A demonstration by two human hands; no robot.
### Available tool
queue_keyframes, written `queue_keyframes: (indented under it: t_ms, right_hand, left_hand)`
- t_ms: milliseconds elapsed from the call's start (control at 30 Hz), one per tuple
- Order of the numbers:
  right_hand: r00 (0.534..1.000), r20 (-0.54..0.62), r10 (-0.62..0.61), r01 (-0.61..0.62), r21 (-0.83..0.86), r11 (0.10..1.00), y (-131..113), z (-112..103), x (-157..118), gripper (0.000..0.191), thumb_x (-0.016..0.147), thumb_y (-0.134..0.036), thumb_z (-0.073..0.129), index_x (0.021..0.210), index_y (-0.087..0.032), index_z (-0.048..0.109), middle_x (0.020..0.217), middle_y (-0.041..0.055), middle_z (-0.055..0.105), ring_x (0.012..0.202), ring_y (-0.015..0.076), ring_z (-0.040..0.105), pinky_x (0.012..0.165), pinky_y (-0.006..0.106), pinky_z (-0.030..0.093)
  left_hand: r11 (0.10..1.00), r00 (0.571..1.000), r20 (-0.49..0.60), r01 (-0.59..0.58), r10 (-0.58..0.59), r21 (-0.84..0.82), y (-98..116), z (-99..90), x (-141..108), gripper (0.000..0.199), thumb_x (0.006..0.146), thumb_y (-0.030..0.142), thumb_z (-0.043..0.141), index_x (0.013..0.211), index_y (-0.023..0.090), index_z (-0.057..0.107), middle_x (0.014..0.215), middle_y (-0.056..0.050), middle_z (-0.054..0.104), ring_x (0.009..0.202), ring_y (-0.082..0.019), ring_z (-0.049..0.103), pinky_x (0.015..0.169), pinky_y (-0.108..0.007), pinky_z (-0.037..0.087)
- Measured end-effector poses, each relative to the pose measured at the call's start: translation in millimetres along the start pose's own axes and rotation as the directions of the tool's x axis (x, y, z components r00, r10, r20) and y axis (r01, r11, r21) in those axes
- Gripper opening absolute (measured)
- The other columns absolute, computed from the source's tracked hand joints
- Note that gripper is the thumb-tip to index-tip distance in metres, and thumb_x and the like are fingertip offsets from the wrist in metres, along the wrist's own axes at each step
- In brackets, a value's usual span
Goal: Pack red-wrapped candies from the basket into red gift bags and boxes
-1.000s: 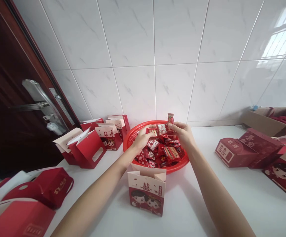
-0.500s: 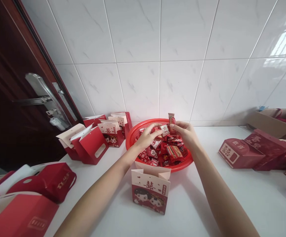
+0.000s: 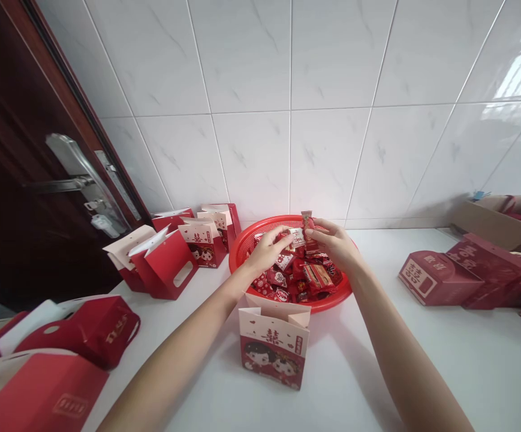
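Note:
A red plastic basket (image 3: 242, 240) full of wrapped candies (image 3: 282, 279) stands in the middle of the table. Above its far half, my left hand (image 3: 267, 249) pinches a small white-and-red wrapped candy (image 3: 297, 238) between thumb and fingers. Close beside it, my right hand (image 3: 334, 241) grips a slim red candy packet (image 3: 307, 223) whose end sticks up. The two pieces are almost touching. In front of the basket a paper gift box (image 3: 274, 342) with a cartoon couple stands upright, its top flaps raised.
Several red and cream gift boxes (image 3: 165, 264) stand at the left, with larger red boxes (image 3: 39, 384) nearer. On the right lie dark red boxes (image 3: 440, 279) and a cardboard carton (image 3: 494, 222). A tiled wall (image 3: 251, 162) closes the back; a door (image 3: 17, 120) is at left.
My right hand has moved slightly left and down with the red packet, closer to my left hand. The white-and-red candy shows a little larger and more face-on. Basket and boxes stay put.

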State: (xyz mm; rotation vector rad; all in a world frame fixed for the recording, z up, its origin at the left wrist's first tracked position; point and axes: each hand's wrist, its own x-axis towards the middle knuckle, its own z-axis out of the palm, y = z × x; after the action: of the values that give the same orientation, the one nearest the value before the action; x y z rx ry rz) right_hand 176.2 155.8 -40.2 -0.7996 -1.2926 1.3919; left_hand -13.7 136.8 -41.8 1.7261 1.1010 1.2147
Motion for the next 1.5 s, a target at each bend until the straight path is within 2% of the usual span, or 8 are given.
queue_keyframes:
  t_ms: [133, 300, 500, 600, 767, 933, 1200, 1500]
  right_hand:
    - [0.999, -0.048, -0.017, 0.017, -0.005, 1.0, 0, 0, 0, 0.039, 0.059, -0.039, 0.091, 0.091, -0.021, 0.078, 0.088, 0.0039, 0.079, 0.075, 0.0189, 0.07, 0.07, 0.031, 0.052]
    - [0.995, -0.094, -0.043, 0.047, 0.044, 0.998, -1, 2, 1, 0.036, 0.055, -0.037, 0.092, 0.083, -0.02, 0.077, 0.082, 0.0034, 0.078, 0.072, 0.0176, 0.069, 0.067, 0.03, 0.051]
    - [0.997, -0.075, -0.016, 0.018, 0.033, 0.999, -1, 2, 1, 0.036, 0.057, -0.037, 0.09, 0.086, -0.02, 0.077, 0.084, 0.0043, 0.079, 0.072, 0.0183, 0.07, 0.067, 0.03, 0.053]
    - [0.993, -0.094, -0.077, 0.081, 0.033, 0.996, 0, 2, 1, 0.035, 0.057, -0.037, 0.089, 0.084, -0.019, 0.076, 0.081, 0.0043, 0.078, 0.07, 0.0187, 0.069, 0.066, 0.032, 0.054]
    - [0.954, -0.25, -0.162, 0.192, 0.098, 0.976, 0, 2, 3, 0.035, 0.057, -0.038, 0.088, 0.083, -0.02, 0.074, 0.078, 0.0029, 0.076, 0.069, 0.0191, 0.069, 0.064, 0.033, 0.056]
    - [0.948, -0.276, -0.156, 0.189, 0.097, 0.977, -1, 1, 3, 0.034, 0.057, -0.038, 0.087, 0.083, -0.02, 0.073, 0.079, 0.0029, 0.076, 0.068, 0.0184, 0.068, 0.062, 0.031, 0.056]
    - [0.962, -0.221, -0.16, 0.186, 0.101, 0.977, 4, 4, 4, 0.033, 0.058, -0.037, 0.087, 0.083, -0.02, 0.072, 0.079, 0.0023, 0.075, 0.072, 0.0187, 0.069, 0.068, 0.033, 0.057]
    - [0.965, -0.212, -0.153, 0.18, 0.112, 0.977, 3, 6, 4, 0.033, 0.058, -0.037, 0.087, 0.082, -0.019, 0.073, 0.08, 0.0022, 0.076, 0.07, 0.0177, 0.068, 0.066, 0.031, 0.057]
  left_hand:
    - [0.998, 0.997, -0.038, 0.066, -0.066, -0.019, -3, -2.1, 1, 0.032, 0.083, 0.035, 0.059, 0.111, 0.025, 0.071, 0.128, -0.002, 0.07, 0.127, -0.027, 0.058, 0.11, -0.037, 0.043]
    - [0.991, 0.992, -0.026, 0.123, -0.124, -0.046, -7, -2.7, 3, 0.049, 0.076, 0.028, 0.054, 0.124, 0.024, 0.067, 0.128, -0.004, 0.069, 0.116, -0.026, 0.062, 0.104, -0.039, 0.047]
    - [0.992, 0.996, -0.006, 0.09, -0.091, -0.091, -3, 0.1, 2, 0.049, 0.076, 0.025, 0.057, 0.124, 0.022, 0.066, 0.129, -0.008, 0.068, 0.13, -0.029, 0.055, 0.106, -0.039, 0.045]
    - [0.991, 0.994, -0.028, 0.107, -0.11, -0.084, -1, -0.7, 3, 0.051, 0.079, 0.028, 0.056, 0.13, 0.022, 0.061, 0.126, -0.008, 0.069, 0.122, -0.028, 0.062, 0.101, -0.039, 0.049]
    - [0.955, 0.952, 0.205, 0.174, -0.226, 0.242, -10, -1.1, 8, 0.039, 0.087, 0.027, 0.04, 0.113, 0.017, 0.068, 0.1, -0.007, 0.075, 0.088, -0.021, 0.072, 0.082, -0.032, 0.055]
    - [0.852, 0.846, 0.403, 0.107, -0.35, 0.513, -28, 5.0, 9, 0.014, 0.067, 0.013, 0.057, 0.068, 0.017, 0.07, 0.067, -0.003, 0.071, 0.068, -0.02, 0.066, 0.068, -0.029, 0.051]
    - [0.733, 0.75, 0.536, -0.103, -0.387, 0.673, -31, 8.8, 19, 0.043, 0.066, 0.0, 0.055, 0.1, 0.019, 0.071, 0.107, -0.006, 0.076, 0.097, -0.025, 0.067, 0.085, -0.03, 0.049]
    - [0.771, 0.764, 0.552, -0.115, -0.334, 0.626, -29, 13.9, 14, 0.02, 0.066, 0.008, 0.071, 0.079, 0.021, 0.063, 0.077, 0.001, 0.068, 0.072, -0.019, 0.062, 0.062, -0.026, 0.043]
